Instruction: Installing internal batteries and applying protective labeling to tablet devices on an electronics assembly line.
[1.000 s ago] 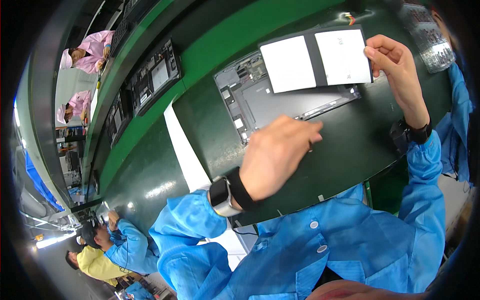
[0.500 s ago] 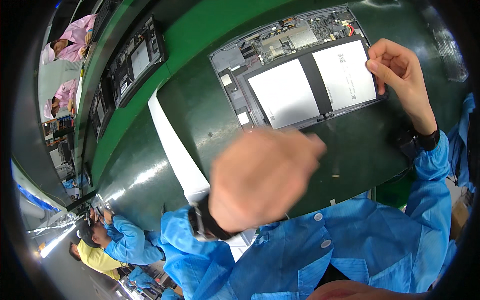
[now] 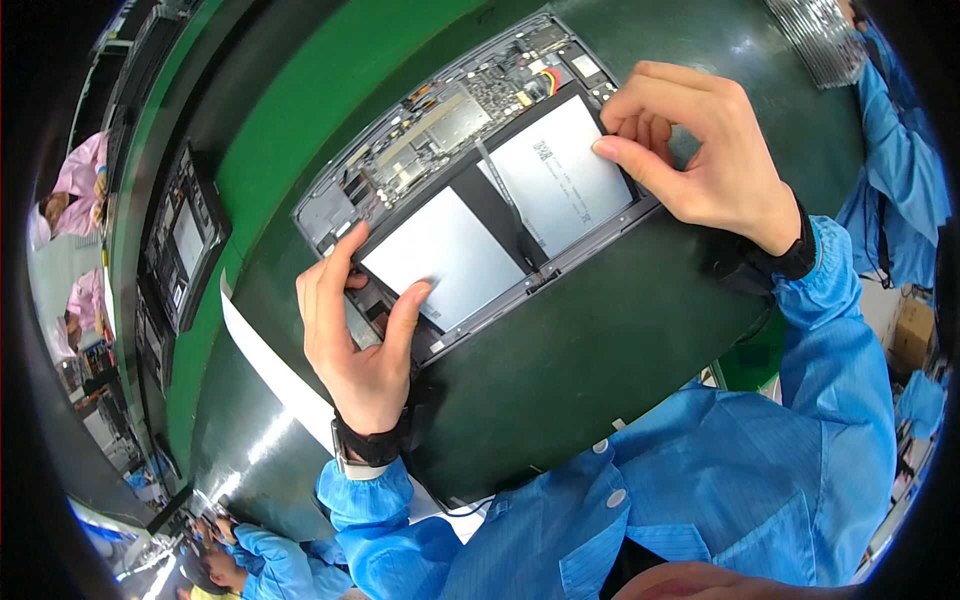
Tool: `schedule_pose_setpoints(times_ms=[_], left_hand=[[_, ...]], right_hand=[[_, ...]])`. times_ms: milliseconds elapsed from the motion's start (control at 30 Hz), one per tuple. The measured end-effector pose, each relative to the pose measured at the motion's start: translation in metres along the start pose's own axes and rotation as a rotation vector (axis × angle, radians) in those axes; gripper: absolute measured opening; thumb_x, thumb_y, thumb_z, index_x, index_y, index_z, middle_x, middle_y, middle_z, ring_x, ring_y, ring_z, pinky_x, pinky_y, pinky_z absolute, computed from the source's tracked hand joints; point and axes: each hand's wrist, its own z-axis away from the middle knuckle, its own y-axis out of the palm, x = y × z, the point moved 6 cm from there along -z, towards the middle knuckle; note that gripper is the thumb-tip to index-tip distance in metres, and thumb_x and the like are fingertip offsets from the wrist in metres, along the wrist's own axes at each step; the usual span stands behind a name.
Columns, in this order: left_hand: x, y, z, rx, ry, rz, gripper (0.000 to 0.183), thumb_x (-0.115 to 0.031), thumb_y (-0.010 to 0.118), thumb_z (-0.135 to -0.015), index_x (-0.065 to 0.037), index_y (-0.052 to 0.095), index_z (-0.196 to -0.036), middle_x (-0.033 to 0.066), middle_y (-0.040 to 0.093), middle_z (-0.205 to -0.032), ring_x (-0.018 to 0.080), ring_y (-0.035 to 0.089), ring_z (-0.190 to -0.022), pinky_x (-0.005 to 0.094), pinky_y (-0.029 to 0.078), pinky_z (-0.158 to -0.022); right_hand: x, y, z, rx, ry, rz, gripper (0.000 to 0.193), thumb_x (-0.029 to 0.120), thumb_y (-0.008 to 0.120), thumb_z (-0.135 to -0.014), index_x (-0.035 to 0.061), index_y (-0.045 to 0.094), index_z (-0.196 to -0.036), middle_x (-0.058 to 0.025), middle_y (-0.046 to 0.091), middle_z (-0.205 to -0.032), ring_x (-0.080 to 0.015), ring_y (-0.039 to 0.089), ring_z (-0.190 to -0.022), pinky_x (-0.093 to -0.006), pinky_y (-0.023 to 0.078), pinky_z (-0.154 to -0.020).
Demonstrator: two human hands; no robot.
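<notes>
Left hand reached battery, grip spread; right hand pinches it; white strip nearby.

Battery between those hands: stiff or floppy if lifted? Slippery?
The battery probably stays stiff across its two flat silver panels, but may flex at the black band between them. The panels look smooth and shiny, so fingertips could slip a little.

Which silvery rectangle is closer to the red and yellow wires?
The right silvery rectangle, nearest the right hand. The red and yellow wires sit just past its top edge, while the left silvery rectangle, nearest the left hand, is farther away.
</notes>
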Motion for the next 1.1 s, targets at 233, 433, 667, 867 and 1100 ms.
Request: schedule_pose_setpoints(times_ms=[233, 433, 667, 867, 1100], left_hand=[[0.010, 0.005, 0.002, 0.013, 0.009, 0.097, 0.065, 0.000, 0.086, -0.084, 0.004, 0.062, -0.144, 0.0047, 0.055, -0.116, 0.0170, 0.048, -0.102, 0.0293, 0.043, -0.097], [0.014, 0.010, -0.003, 0.018, 0.028, 0.128, 0.062, 0.000, 0.083, -0.086, 0.006, 0.060, -0.144, 0.0059, 0.056, -0.121, 0.0174, 0.048, -0.104, 0.0299, 0.041, -0.099], [-0.012, 0.001, -0.009, 0.129, 0.163, -0.151, 0.108, -0.028, 0.102, -0.064, 0.001, 0.051, -0.154, 0.0146, 0.059, -0.124, 0.0295, 0.054, -0.113, 0.0400, 0.048, -0.099], [-0.011, 0.001, -0.006, 0.198, 0.237, -0.148, 0.143, -0.047, 0.106, -0.044, 0.007, 0.040, -0.159, 0.0175, 0.057, -0.132, 0.0317, 0.054, -0.115, 0.0431, 0.046, -0.104], [-0.005, 0.003, -0.009, 0.185, 0.318, -0.304, 0.133, -0.044, 0.106, -0.049, 0.004, 0.046, -0.157, 0.0216, 0.050, -0.158, 0.0403, 0.048, -0.141, 0.0510, 0.038, -0.118]], right_hand=[[-0.010, -0.003, -0.001, -0.004, 0.120, -0.149, 0.019, 0.005, 0.079, -0.087, 0.0033, 0.071, -0.104, -0.0052, 0.065, -0.079, -0.0137, 0.056, -0.055, -0.0279, 0.046, -0.053], [-0.020, 0.011, -0.002, -0.007, 0.068, -0.288, 0.042, -0.002, 0.074, -0.094, -0.0023, 0.067, -0.135, -0.0046, 0.066, -0.101, -0.0072, 0.057, -0.078, -0.0225, 0.046, -0.071], [-0.031, 0.020, 0.009, -0.078, 0.001, -0.293, 0.043, -0.005, 0.068, -0.098, -0.0080, 0.059, -0.140, -0.0077, 0.061, -0.116, -0.0102, 0.054, -0.086, -0.0241, 0.045, -0.081], [-0.037, 0.024, 0.008, -0.073, 0.002, -0.309, 0.041, -0.007, 0.067, -0.099, -0.0078, 0.059, -0.140, -0.0076, 0.059, -0.115, -0.0108, 0.053, -0.086, -0.0243, 0.045, -0.080], [-0.039, 0.029, 0.003, -0.082, 0.023, -0.282, 0.042, -0.005, 0.070, -0.097, -0.0066, 0.061, -0.138, -0.0069, 0.059, -0.113, -0.0118, 0.052, -0.089, -0.0263, 0.044, -0.082]])
